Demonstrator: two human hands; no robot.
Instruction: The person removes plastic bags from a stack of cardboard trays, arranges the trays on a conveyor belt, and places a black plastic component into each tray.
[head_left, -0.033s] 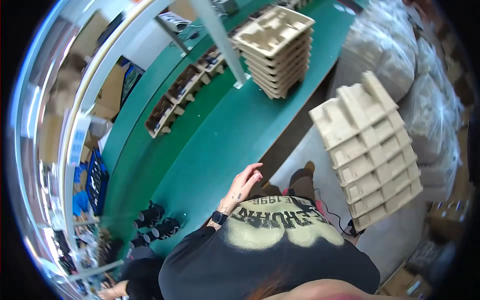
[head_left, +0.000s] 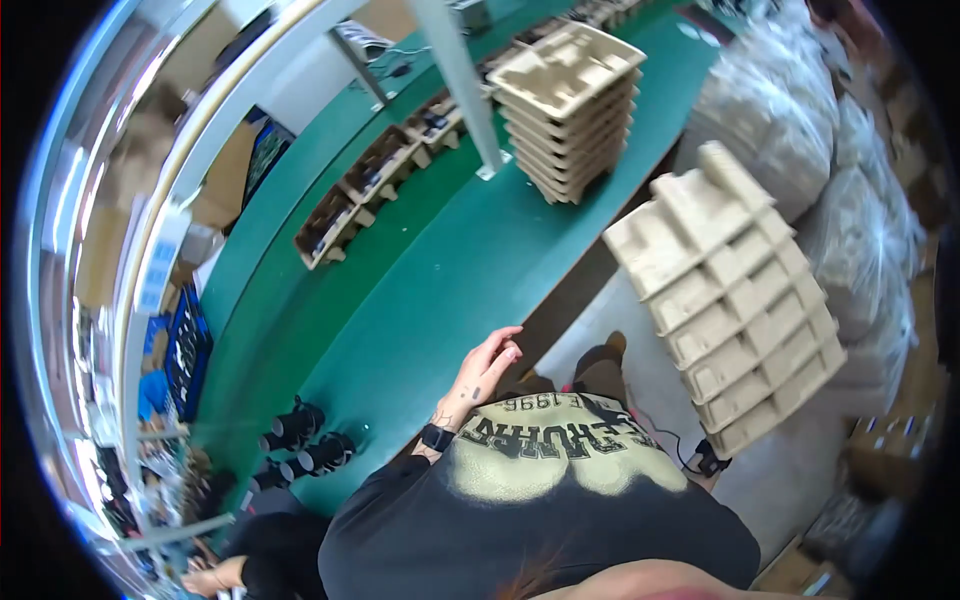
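My left hand lies at the near edge of the green table, fingers apart and holding nothing. A black watch is on its wrist. My right hand is out of view. A stack of beige moulded pulp trays stands on the table's far part. A second, taller stack of pulp trays rises to the right of me, off the table. What it rests on is hidden. Several black cylindrical parts lie on the table left of my hand.
A row of pulp trays with dark parts runs along the table's far left. A white post stands next to the far stack. Plastic-wrapped bundles pile up at the right. Another person's hand shows at the lower left.
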